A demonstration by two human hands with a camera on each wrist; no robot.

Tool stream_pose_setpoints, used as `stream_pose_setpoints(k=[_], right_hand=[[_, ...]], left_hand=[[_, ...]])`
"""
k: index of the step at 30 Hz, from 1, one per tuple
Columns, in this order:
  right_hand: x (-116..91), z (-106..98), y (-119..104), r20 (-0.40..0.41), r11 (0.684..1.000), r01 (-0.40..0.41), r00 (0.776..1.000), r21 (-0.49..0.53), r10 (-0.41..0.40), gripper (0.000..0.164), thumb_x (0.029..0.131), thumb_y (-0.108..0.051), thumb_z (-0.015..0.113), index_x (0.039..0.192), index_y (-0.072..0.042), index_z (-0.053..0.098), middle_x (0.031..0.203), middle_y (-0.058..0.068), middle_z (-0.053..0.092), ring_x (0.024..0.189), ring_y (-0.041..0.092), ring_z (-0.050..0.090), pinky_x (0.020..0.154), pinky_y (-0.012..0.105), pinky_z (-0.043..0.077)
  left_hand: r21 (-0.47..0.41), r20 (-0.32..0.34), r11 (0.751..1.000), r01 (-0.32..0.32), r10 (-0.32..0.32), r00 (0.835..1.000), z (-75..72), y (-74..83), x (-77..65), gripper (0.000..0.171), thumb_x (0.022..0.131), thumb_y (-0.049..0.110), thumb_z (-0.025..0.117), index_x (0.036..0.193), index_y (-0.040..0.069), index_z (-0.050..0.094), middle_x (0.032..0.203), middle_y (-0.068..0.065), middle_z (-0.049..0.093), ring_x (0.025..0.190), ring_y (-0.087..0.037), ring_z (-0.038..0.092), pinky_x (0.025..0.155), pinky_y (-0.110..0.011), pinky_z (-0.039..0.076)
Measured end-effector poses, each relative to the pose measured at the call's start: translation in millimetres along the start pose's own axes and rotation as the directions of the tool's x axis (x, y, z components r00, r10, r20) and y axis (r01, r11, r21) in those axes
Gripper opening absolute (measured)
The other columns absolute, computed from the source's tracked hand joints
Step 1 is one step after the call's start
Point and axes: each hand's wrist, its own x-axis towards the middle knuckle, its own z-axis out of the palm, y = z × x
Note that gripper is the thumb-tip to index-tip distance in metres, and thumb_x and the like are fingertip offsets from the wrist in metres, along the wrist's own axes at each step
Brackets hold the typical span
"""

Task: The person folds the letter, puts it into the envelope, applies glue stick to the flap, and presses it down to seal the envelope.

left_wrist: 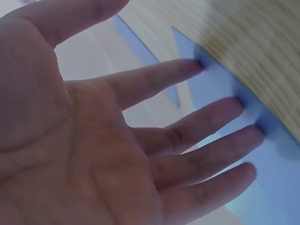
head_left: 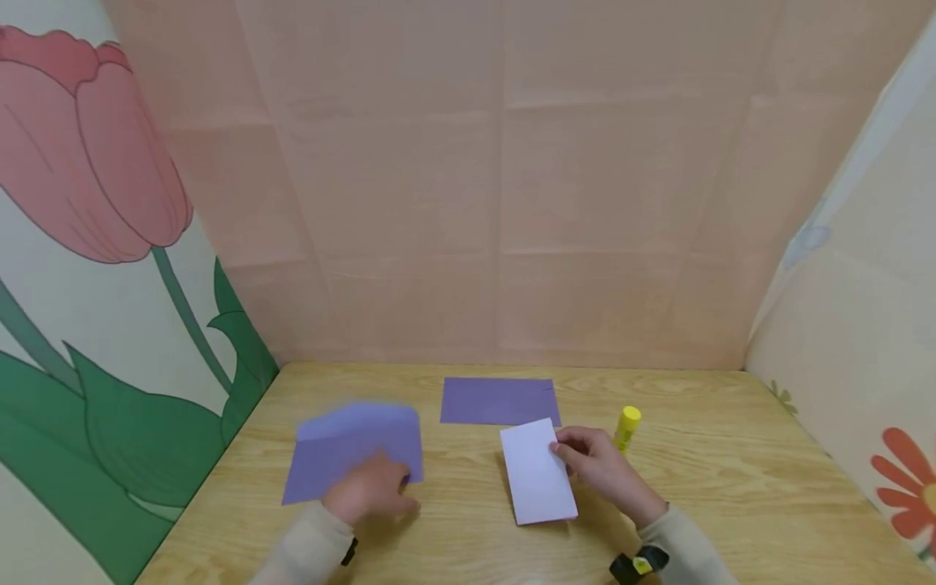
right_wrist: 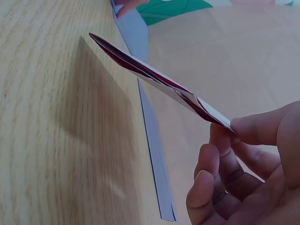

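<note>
My right hand (head_left: pixel 601 470) pinches a folded white card (head_left: pixel 537 475) by its right edge, held tilted above the table. The right wrist view shows dark red layers inside the fold of the card (right_wrist: pixel 159 83). At the left, my left hand (head_left: pixel 374 487) reaches over a purple paper piece like an envelope (head_left: pixel 322 463), whose paler upper part is raised and blurred. Seen from the left wrist, the fingers are spread and nearly straight, their tips at the edge of the purple paper (left_wrist: pixel 213 77).
A flat purple rectangle (head_left: pixel 497 401) lies at the back middle of the wooden table (head_left: pixel 687 422). Beside my right hand a yellow glue stick (head_left: pixel 627 424) stands upright. A pink-beige sheet (head_left: pixel 497 203) hangs behind the table, with patterned walls at both sides.
</note>
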Motion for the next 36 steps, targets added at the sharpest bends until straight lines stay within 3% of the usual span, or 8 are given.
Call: stream_pose_setpoints(k=[5, 9, 12, 17, 22, 29, 32, 36], right_hand=[[-1.2, 0.7, 0.2, 0.001, 1.000, -0.007, 1.000, 0.001, 0.007, 0.021, 0.099, -0.015, 0.061, 0.110, 0.002, 0.068, 0.085, 0.007, 0.065, 0.074, 0.022, 0.058, 0.055, 0.027, 0.048], [-1.5, 1.5, 0.0, 0.001, 1.000, -0.006, 1.000, -0.003, 0.006, 0.020, 0.099, -0.014, 0.061, 0.109, 0.002, 0.068, 0.084, 0.007, 0.064, 0.074, 0.021, 0.058, 0.055, 0.026, 0.048], [-1.6, 2.1, -0.3, 0.000, 1.000, -0.006, 1.000, 0.001, 0.006, 0.019, 0.099, -0.014, 0.061, 0.108, 0.002, 0.068, 0.084, 0.007, 0.064, 0.073, 0.021, 0.058, 0.055, 0.026, 0.048], [-1.3, 2.9, 0.1, 0.004, 1.000, -0.005, 1.000, -0.002, 0.005, 0.019, 0.099, -0.014, 0.061, 0.107, 0.002, 0.068, 0.084, 0.007, 0.064, 0.072, 0.021, 0.058, 0.054, 0.026, 0.048], [-0.2, 2.2, -0.8, 0.008, 1.000, -0.004, 1.000, -0.014, 0.004, 0.019, 0.099, -0.014, 0.060, 0.108, 0.002, 0.068, 0.084, 0.007, 0.064, 0.072, 0.020, 0.058, 0.054, 0.026, 0.048], [-0.7, -0.1, -1.8, 0.020, 0.999, 0.022, 1.000, -0.029, -0.022, 0.019, 0.100, -0.015, 0.059, 0.107, 0.001, 0.068, 0.084, 0.007, 0.063, 0.070, 0.019, 0.056, 0.054, 0.026, 0.047], [-0.8, -0.7, -0.6, 0.044, 0.999, 0.033, 0.999, -0.030, -0.031, 0.018, 0.102, -0.016, 0.058, 0.104, -0.001, 0.067, 0.080, 0.007, 0.060, 0.065, 0.017, 0.053, 0.051, 0.025, 0.045], [-0.5, -0.7, 2.3, 0.074, 0.998, 0.039, 0.997, -0.043, -0.036, 0.016, 0.103, -0.016, 0.055, 0.100, -0.003, 0.064, 0.078, 0.006, 0.055, 0.061, 0.015, 0.050, 0.050, 0.024, 0.043]], left_hand=[[0.062, 0.018, 0.990, -0.126, 0.126, 0.992, 4.6, 16.4, -9.3, 0.044, 0.078, 0.035, 0.080, 0.107, 0.002, 0.071, 0.094, -0.008, 0.065, 0.095, -0.028, 0.058, 0.087, -0.043, 0.050], [0.109, 0.040, 0.961, -0.256, 0.253, 0.967, 8.2, 27.2, -16.5, 0.035, 0.076, 0.036, 0.080, 0.095, 0.007, 0.070, 0.076, 0.003, 0.056, 0.078, -0.014, 0.051, 0.073, -0.031, 0.045], [0.138, 0.076, 0.941, -0.310, 0.302, 0.950, 11.9, 35.9, -20.0, 0.035, 0.076, 0.037, 0.080, 0.096, 0.010, 0.071, 0.078, 0.007, 0.057, 0.077, -0.009, 0.048, 0.072, -0.028, 0.043], [0.157, 0.129, 0.932, -0.328, 0.310, 0.942, 17.7, 53.7, -25.5, 0.040, 0.076, 0.039, 0.082, 0.107, 0.015, 0.072, 0.089, 0.007, 0.059, 0.084, -0.007, 0.050, 0.075, -0.026, 0.045], [0.136, 0.124, 0.931, -0.337, 0.322, 0.939, 21.9, 69.7, -28.5, 0.041, 0.075, 0.040, 0.082, 0.111, 0.020, 0.072, 0.090, 0.008, 0.050, 0.083, -0.005, 0.046, 0.073, -0.023, 0.043], [0.110, 0.147, 0.929, -0.353, 0.336, 0.930, 35.6, 86.5, -17.8, 0.043, 0.076, 0.050, 0.080, 0.112, 0.028, 0.072, 0.093, 0.009, 0.047, 0.083, -0.005, 0.041, 0.069, -0.022, 0.040], [0.096, 0.187, 0.913, -0.398, 0.376, 0.908, 42.9, 91.3, -10.4, 0.045, 0.080, 0.055, 0.077, 0.116, 0.029, 0.072, 0.096, 0.010, 0.047, 0.084, -0.005, 0.041, 0.070, -0.023, 0.039], [0.050, 0.241, 0.880, -0.473, 0.449, 0.861, 50.3, 95.4, -1.2, 0.041, 0.086, 0.051, 0.074, 0.120, 0.029, 0.070, 0.106, 0.012, 0.051, 0.092, -0.003, 0.045, 0.075, -0.023, 0.043]])
